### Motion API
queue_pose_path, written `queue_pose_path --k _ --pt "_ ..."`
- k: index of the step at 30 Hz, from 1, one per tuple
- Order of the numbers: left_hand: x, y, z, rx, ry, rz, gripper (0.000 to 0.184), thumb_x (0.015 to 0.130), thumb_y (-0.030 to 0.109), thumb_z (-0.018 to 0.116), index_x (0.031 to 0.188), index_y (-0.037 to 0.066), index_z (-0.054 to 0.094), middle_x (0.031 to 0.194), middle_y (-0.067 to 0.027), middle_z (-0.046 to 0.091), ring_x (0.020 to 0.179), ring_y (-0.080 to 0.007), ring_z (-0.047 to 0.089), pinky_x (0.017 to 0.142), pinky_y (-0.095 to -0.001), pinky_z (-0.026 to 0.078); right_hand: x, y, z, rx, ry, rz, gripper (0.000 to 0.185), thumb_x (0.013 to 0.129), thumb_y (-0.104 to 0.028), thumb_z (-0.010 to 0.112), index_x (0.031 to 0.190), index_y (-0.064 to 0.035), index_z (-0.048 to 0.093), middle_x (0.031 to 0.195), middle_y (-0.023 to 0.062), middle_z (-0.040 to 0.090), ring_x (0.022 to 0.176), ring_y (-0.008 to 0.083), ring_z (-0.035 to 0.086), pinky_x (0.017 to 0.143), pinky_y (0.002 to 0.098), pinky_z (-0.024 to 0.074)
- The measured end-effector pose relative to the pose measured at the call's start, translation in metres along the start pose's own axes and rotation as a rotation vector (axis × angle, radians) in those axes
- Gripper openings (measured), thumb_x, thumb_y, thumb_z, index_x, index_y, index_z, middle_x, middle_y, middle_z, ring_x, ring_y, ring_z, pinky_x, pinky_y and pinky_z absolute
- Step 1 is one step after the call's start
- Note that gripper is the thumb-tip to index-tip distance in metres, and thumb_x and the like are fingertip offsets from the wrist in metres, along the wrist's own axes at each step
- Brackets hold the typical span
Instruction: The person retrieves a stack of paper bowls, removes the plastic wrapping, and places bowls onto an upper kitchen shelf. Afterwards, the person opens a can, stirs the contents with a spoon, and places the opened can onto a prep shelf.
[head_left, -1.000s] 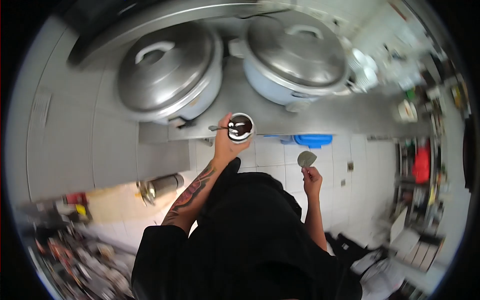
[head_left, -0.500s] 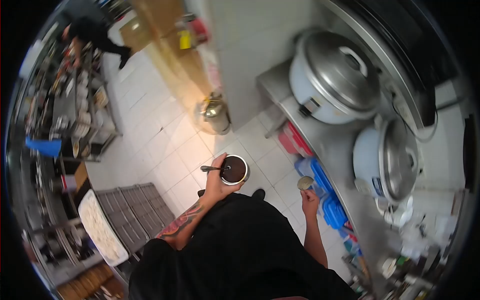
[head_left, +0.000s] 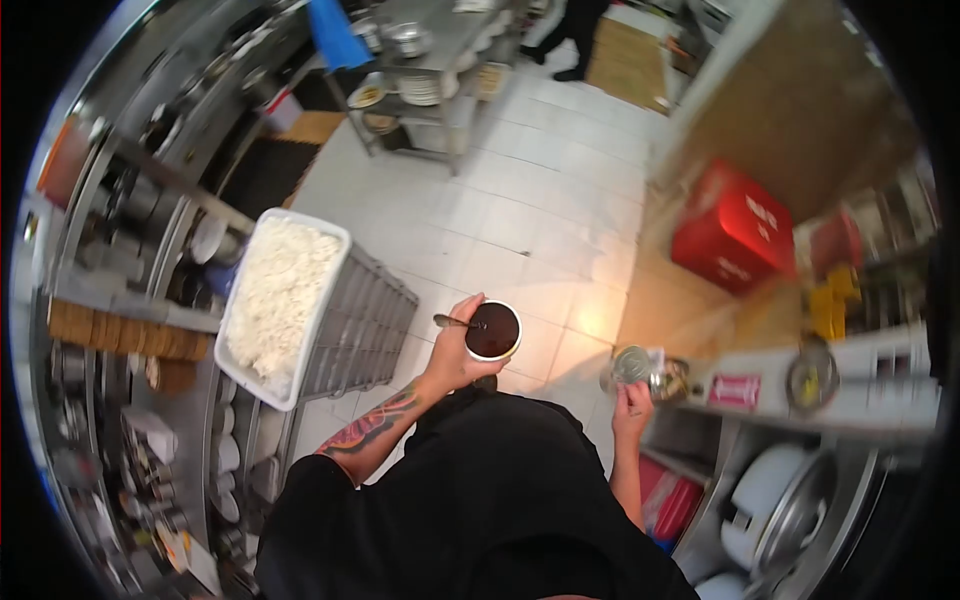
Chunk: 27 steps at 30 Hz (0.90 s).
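My left hand [head_left: 453,358] is wrapped round an open can [head_left: 494,331] with a pale rim and a dark brown content. A spoon [head_left: 449,321] leans in it, its handle sticking out over the left side, past my fingers. Out to the right, my right hand [head_left: 631,402] pinches a round, flat metal can lid [head_left: 631,364] by its near edge. Can and lid are held apart, in front of my body. The fingers behind the can are partly hidden.
A white tub of pale, flour-like contents [head_left: 282,300] rests on grey crates [head_left: 365,325] to the left. Shelving with dishes lines the left side. On the right are a red box [head_left: 735,228], a counter and a rice cooker [head_left: 770,508]. Another person's legs [head_left: 570,38] show at the top.
My view has swung to the right-hand counter's other end: the tub and red box now show more fully, and the cookers have slid down. Both hands keep hold of the can and lid.
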<state>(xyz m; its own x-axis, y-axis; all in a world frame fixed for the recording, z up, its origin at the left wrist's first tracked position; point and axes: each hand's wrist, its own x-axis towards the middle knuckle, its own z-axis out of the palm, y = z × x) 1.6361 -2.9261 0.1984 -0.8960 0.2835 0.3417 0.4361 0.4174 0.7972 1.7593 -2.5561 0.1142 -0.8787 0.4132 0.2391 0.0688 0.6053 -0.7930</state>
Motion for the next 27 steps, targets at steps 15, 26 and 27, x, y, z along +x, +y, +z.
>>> queue_pose_path --k 15,26,27 --pt "0.158 -0.147 -0.146 0.156 0.875 -0.530 0.106 0.065 0.024 0.095 0.151 -0.004 0.039 0.136 -0.0197 0.056 0.124 -0.0292 0.060 0.107 -0.0399 0.048 0.383 0.024 0.289 0.177 -0.364 -0.078 0.009 0.094 -0.004 0.071 0.096 0.0049 0.072 0.089 0.0066 0.064 0.076 0.0132 0.058 0.066 0.0272 0.0454" --pt "0.243 -0.243 -0.219 0.113 1.206 -0.638 0.108 0.066 0.024 0.095 0.152 -0.003 0.037 0.138 -0.0194 0.054 0.127 -0.0291 0.058 0.109 -0.0406 0.047 0.548 -0.257 0.547 0.257 -0.875 -0.703 0.006 0.090 -0.005 0.073 0.091 0.0016 0.072 0.086 0.0122 0.064 0.068 0.0245 0.059 0.063 0.0328 0.0469" --pt "0.247 -0.255 -0.230 0.175 1.201 -0.650 0.108 0.066 0.024 0.095 0.152 -0.003 0.037 0.138 -0.0197 0.053 0.127 -0.0302 0.057 0.109 -0.0412 0.047 0.552 -0.274 0.570 0.271 -0.880 -0.719 0.007 0.090 -0.005 0.073 0.091 0.0016 0.072 0.086 0.0116 0.064 0.068 0.0238 0.059 0.063 0.0331 0.0468"
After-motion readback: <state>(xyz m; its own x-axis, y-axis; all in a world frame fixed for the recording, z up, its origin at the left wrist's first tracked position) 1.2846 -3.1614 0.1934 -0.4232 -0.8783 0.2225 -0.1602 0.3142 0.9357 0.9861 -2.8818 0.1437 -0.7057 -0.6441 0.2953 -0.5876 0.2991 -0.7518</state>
